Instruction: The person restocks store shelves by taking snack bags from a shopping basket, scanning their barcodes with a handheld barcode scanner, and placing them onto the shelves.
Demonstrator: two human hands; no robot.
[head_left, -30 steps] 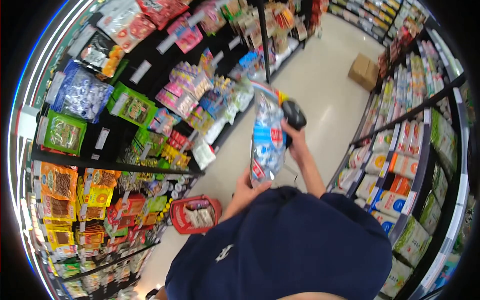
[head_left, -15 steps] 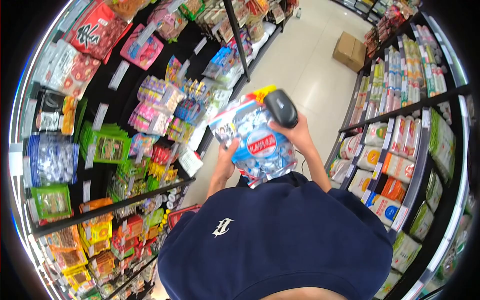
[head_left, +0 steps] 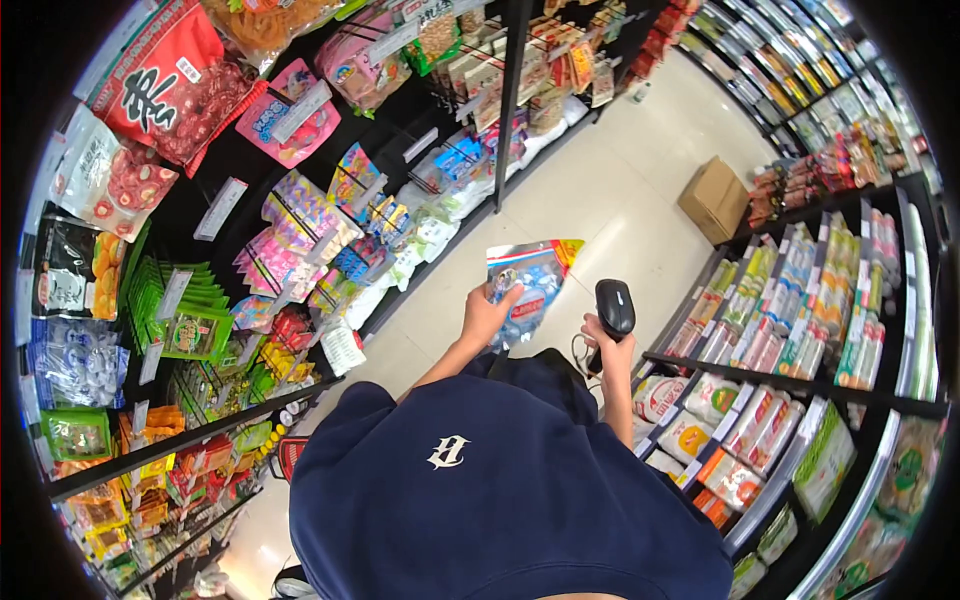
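– Your left hand [head_left: 487, 316] grips the blue bag [head_left: 537, 290] above the aisle floor [head_left: 600, 190].
– And your right hand [head_left: 612, 350] clasps the black scanner [head_left: 615, 307], apart at the bag's three o'clock; a cardboard box [head_left: 713, 200] sits at two.

Two hands [head_left: 485, 318] [head_left: 612, 345], one scanner [head_left: 615, 308], one held bag [head_left: 535, 285], one cardboard box [head_left: 713, 200], one basket [head_left: 289, 457]

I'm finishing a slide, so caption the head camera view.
Shop aisle: left hand holding a printed plastic pouch, right hand gripping a black handheld scanner.
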